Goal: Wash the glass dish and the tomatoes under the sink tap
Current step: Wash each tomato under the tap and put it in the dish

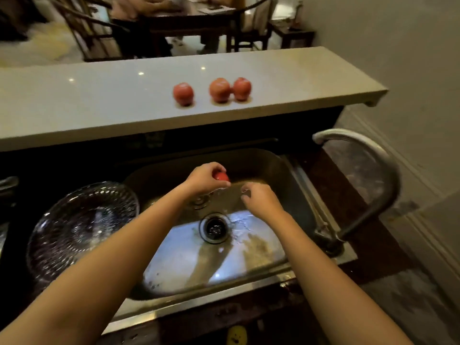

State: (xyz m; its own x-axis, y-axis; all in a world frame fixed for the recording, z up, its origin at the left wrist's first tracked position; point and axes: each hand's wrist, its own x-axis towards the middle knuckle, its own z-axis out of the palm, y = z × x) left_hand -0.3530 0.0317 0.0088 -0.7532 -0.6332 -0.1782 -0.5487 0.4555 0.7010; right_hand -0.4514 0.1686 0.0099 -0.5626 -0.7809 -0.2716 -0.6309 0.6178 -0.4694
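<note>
Tomato (221,176) gripped in left hand (204,181), fingers curled round it, held low over sink (293,195) so runoff drains. Right hand (260,199) just beside, fingers loosely curled, empty, probably ready to rub. Glass dish (82,227) parked left of sink, out of splash. Three more tomatoes (219,90) on desk (99,103) behind.

We saw a pale raised worktop (286,78) bearing a left tomato (183,93) standing apart, and a middle tomato (219,89) against a right tomato (242,88). The glass dish (82,230) lay on our dark lower worktop (348,195).
</note>
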